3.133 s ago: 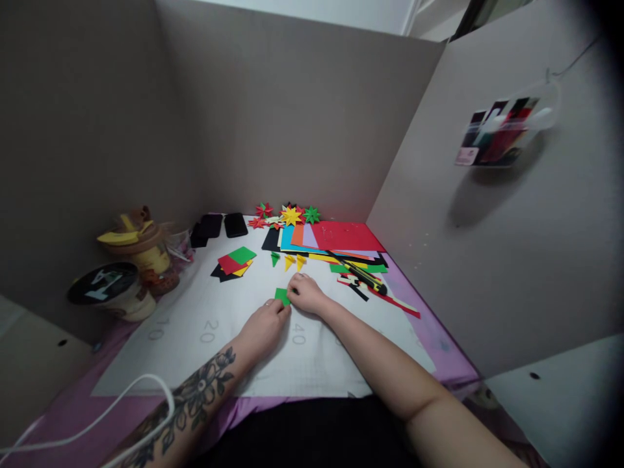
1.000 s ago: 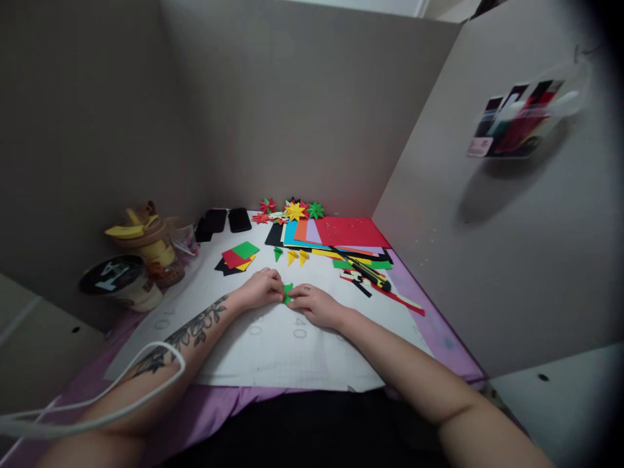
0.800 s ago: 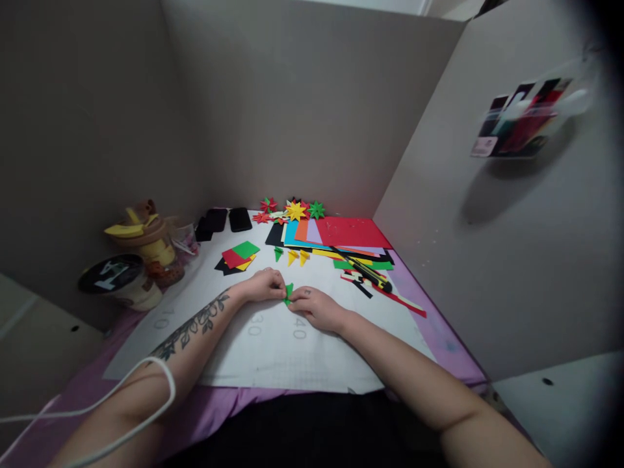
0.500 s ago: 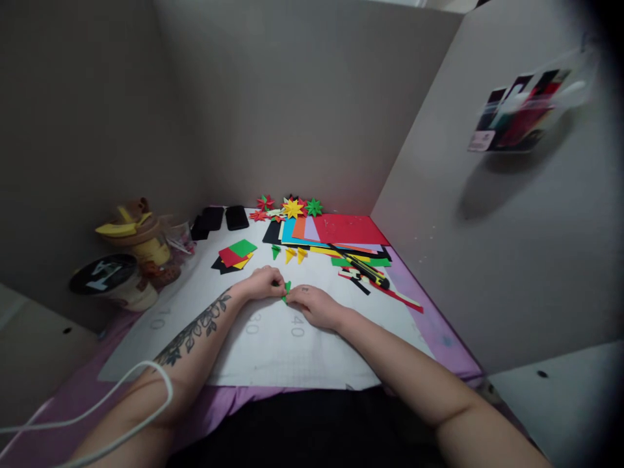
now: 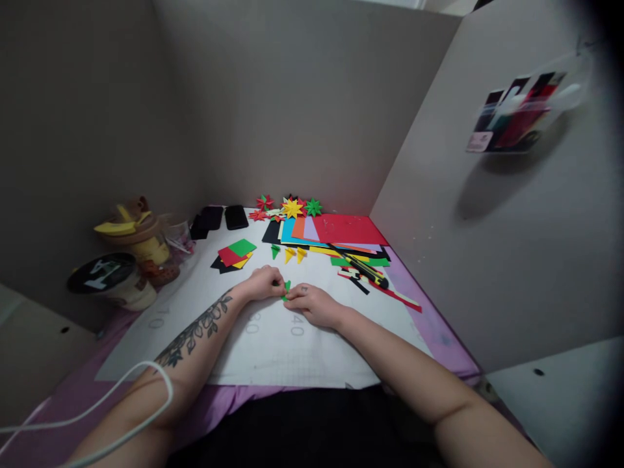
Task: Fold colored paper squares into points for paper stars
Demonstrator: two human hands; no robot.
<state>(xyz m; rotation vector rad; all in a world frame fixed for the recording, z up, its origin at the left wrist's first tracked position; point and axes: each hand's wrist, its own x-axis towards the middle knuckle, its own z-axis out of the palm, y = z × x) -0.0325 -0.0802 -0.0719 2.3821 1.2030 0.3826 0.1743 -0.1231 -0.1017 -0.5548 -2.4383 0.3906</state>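
One green paper piece (image 5: 288, 285) is held between the fingertips of both hands, just below frame centre, over the white sheet (image 5: 312, 364). Only a small part of it shows; its outline and folds are covered by fingers. Left hand (image 5: 264, 283): closed, gripping the piece from the left, fingers curled; exact contact can't be made out. Right hand (image 5: 314, 305): gripping from the right, fingertips brought together on the piece; the far-side fingers are hidden.

Just above the hands, three small folded points are laid out: one green point (image 5: 275, 251), two yellow points (image 5: 295, 255). To their left, paper squares (image 5: 242, 247) are fanned, green and red uppermost, yellow and black mostly covered.

Right of centre, a yellow-black cutter (image 5: 370, 275) is laid over paper strips (image 5: 407, 299); its tip is hard to separate from the dark strips. Above that, coloured sheets (image 5: 348, 229) are stacked, the lower ones visible by their edges only. Behind them, paper stars (image 5: 293, 208) are bunched, rear ones partly hidden.

Cups (image 5: 102, 273) at left are blurred, contents unclear. Upper right, a clear pouch (image 5: 511, 123) is hung; contents can't be identified. White cable (image 5: 168, 383) is cut off at lower left. Both arms are cropped by the bottom edge.
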